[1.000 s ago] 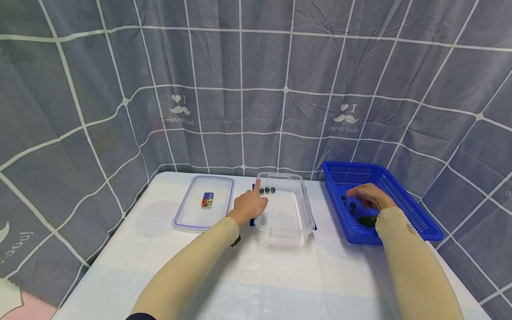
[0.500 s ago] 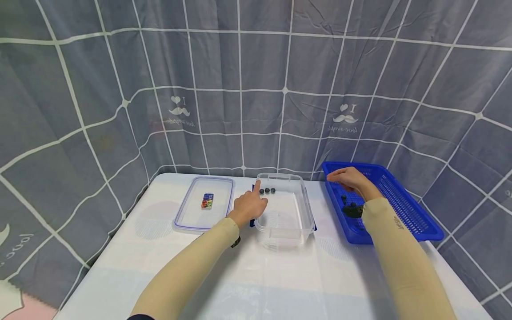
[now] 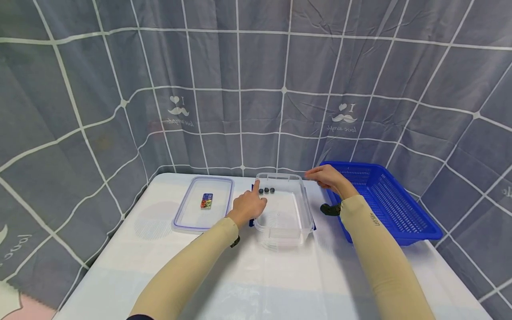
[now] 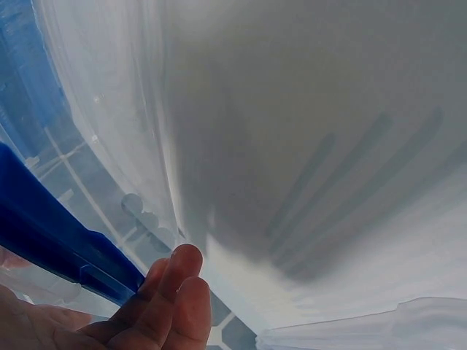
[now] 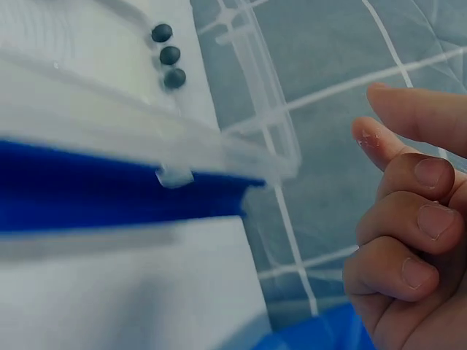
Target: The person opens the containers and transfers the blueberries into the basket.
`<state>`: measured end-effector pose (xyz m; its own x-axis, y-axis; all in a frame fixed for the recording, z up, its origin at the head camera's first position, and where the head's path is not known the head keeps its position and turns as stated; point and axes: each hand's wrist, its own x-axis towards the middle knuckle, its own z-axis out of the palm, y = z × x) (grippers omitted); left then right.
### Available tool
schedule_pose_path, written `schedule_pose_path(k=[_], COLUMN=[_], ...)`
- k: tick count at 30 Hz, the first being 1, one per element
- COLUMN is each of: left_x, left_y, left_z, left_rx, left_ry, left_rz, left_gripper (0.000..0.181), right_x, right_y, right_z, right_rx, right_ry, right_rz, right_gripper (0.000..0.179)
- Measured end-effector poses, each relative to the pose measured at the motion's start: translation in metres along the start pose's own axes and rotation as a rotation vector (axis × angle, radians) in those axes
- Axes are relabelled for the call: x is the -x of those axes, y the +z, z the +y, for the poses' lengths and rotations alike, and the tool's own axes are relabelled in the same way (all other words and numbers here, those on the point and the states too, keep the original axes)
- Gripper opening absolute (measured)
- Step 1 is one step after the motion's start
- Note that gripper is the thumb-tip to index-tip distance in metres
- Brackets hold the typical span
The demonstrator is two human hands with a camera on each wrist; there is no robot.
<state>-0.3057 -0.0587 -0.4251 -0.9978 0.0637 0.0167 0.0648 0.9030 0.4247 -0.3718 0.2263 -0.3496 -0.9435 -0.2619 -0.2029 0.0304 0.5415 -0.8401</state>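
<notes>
In the head view, my left hand [image 3: 248, 205] grips the left wall of a clear plastic container [image 3: 282, 231], index finger straight along the rim and thumb over the inside. Its fingers lie beside a blue side latch [image 4: 58, 226] in the left wrist view. A row of three small dark round balls, like blueberries [image 3: 266, 190], sits in the container's back left corner. My right hand [image 3: 330, 178] hovers by the back right rim. In the right wrist view three fingers [image 5: 435, 221] are curled; thumb and index fingertips stand apart with nothing visible between. I cannot tell whether it holds anything.
A blue perforated basket [image 3: 400, 238] stands at the right, partly behind my right arm. On the left lies a clear lid [image 3: 188, 222] with a purple seal and a small picture label [image 3: 206, 201]. Behind the white table [image 3: 248, 284] hangs a grey checked curtain [image 3: 216, 111].
My right hand has lifted from inside the blue basket and moved left to the container's back right edge. The left hand, container and row of dark balls have stayed put.
</notes>
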Motion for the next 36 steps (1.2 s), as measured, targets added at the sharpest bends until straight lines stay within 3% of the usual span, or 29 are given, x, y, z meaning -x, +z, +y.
schedule_pose_path(k=[14, 29, 36], left_x=[0.0, -0.002, -0.002], left_y=[-0.002, -0.001, -0.001], left_z=[0.002, 0.002, 0.002], left_rx=[-0.013, -0.023, -0.029], left_ry=[-0.007, -0.032, -0.027], left_rz=[-0.007, -0.025, -0.029], left_gripper=[0.072, 0.074, 0.074], right_x=[-0.03, -0.054, -0.067], right_y=[0.05, 0.096, 0.113], right_z=[-0.009, -0.023, -0.018], right_rx=[-0.131, -0.169, -0.209], right_ry=[-0.039, 0.02, 0.07], right_rz=[-0.04, -0.002, 0.027], right_gripper=[0.04, 0.038, 0.042])
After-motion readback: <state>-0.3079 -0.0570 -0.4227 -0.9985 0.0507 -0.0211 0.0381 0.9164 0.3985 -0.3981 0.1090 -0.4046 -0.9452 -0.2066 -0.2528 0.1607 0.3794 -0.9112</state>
